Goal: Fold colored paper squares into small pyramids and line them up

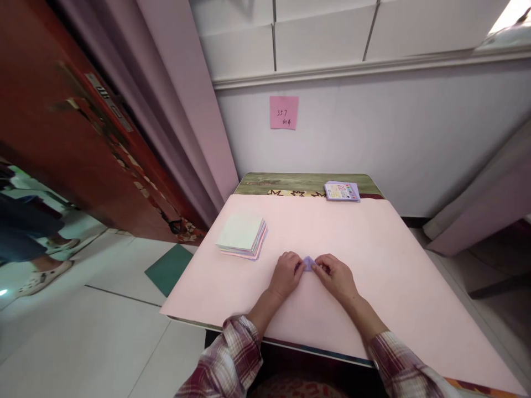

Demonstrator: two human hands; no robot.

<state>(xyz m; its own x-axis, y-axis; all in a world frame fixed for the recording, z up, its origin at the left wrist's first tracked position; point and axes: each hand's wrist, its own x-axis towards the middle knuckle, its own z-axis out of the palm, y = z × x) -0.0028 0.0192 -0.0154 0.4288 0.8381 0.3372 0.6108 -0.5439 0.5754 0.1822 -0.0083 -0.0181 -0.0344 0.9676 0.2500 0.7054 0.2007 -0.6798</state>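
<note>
A small folded piece of purple paper lies on the pink table cover, between my two hands. My left hand pinches its left side, fingers curled. On the opposite edge, my right hand grips the paper between thumb and fingers. The fingers partly hide both sides of the paper, and its visible top comes to a point. Left of my hands sits a stack of square paper sheets, pale green on top with purple and pink layers below.
A pack of purple paper with a printed label lies at the table's back right. A pink note sticks to the wall. On the floor at left lies a green square. Another person's legs show by the red door.
</note>
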